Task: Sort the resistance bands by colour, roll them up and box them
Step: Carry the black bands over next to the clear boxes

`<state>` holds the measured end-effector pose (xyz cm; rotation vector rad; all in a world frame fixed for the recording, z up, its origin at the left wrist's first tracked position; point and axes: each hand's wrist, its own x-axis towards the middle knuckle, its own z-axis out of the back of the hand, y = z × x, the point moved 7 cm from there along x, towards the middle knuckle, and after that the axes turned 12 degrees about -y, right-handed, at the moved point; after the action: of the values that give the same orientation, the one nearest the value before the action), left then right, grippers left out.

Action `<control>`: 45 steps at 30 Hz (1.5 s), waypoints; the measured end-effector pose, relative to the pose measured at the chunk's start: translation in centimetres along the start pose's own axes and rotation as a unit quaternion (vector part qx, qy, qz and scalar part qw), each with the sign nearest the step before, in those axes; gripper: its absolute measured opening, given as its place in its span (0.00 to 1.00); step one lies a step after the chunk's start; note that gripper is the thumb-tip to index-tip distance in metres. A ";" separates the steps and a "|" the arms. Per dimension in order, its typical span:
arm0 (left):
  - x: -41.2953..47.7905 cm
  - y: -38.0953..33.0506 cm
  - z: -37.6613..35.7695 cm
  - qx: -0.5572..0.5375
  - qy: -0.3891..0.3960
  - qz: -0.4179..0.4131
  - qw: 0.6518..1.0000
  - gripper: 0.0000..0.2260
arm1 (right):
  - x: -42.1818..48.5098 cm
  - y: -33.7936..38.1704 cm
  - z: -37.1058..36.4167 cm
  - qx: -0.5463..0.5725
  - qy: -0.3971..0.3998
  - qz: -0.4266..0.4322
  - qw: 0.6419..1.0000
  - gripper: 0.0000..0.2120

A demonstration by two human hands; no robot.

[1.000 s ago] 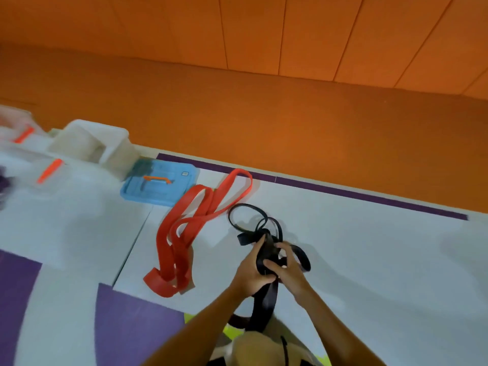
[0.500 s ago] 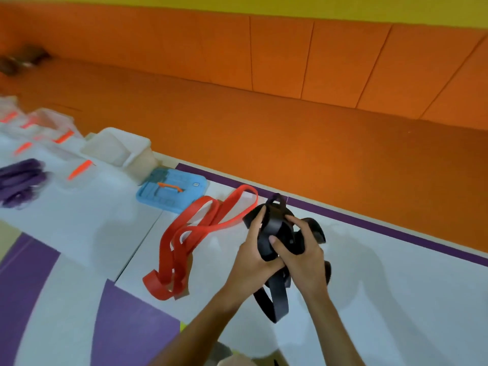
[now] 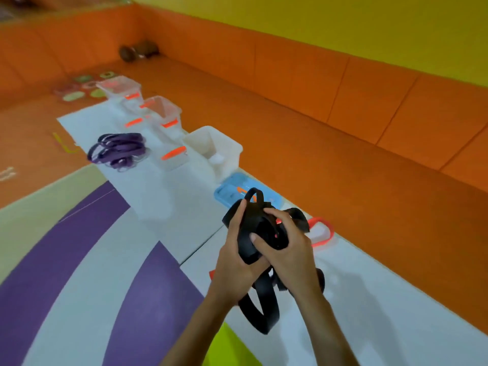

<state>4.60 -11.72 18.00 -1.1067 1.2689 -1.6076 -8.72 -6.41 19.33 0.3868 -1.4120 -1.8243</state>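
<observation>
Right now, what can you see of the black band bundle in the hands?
The black band bundle is flat, matt, rubbery-looking strap bunched into a loose, half-wound tangle; how many bands I cannot tell. The left hand grips its left side, the right hand wraps its right side, both thumbs pressing the front. One loop pokes up above the hands; long loops hang down between the forearms, apparently clear of the white mat.

- White mat (image 3: 163, 191): a long strip laid across the floor.
- Purple curved stripes (image 3: 148, 299): on the floor along the mat's near side.
- Orange padding (image 3: 317, 154): along the mat's far side, rising into wall panels.
- Flat round discs (image 3: 79, 88): green and pinkish, just past the mat's far end.
- Dark blurred object (image 3: 138, 51): well beyond that end.
</observation>
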 end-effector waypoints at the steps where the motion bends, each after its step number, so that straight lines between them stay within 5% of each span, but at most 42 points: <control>1: 0.7 0.2 2.3 -0.003 -0.015 -0.003 1.000 0.44 | 0.1 1.2 -2.2 -0.001 0.008 0.011 1.000 0.25; 17: 8.9 7.7 39.8 -0.009 -0.178 0.024 0.984 0.44 | -4.0 14.1 -40.7 0.008 0.176 0.024 0.984 0.26; 32: 29.2 15.1 57.6 0.045 -0.228 0.074 0.970 0.44 | 8.9 18.3 -67.8 0.018 0.260 0.034 0.965 0.26; 45: 50.9 19.3 70.1 0.029 -0.241 0.065 0.968 0.43 | 23.2 23.0 -87.8 0.015 0.236 0.035 0.971 0.26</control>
<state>56.88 -83.35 15.29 -1.2539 0.9428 -1.1733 42.54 -84.70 15.89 0.7238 -1.1051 -1.5238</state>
